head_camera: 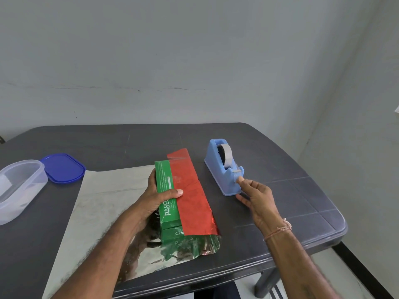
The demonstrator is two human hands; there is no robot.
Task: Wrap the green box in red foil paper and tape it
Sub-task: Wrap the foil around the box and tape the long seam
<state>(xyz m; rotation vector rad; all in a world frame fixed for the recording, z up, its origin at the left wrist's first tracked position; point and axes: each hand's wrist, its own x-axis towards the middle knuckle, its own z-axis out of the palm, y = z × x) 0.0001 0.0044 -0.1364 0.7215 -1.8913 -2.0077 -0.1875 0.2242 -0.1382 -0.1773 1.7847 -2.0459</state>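
Two hands: left hand grips green box, pinning red foil paper; right hand fingers pinch tape at dispenser. First-seam taping; next likely needs pull, tear.

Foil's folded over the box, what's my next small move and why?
Probably pull out a short strip with the right hand, whose fingertips are at the tape dispenser's cutter. The left hand's thumb pins the red foil's edge on the green box, which likely needs taping.
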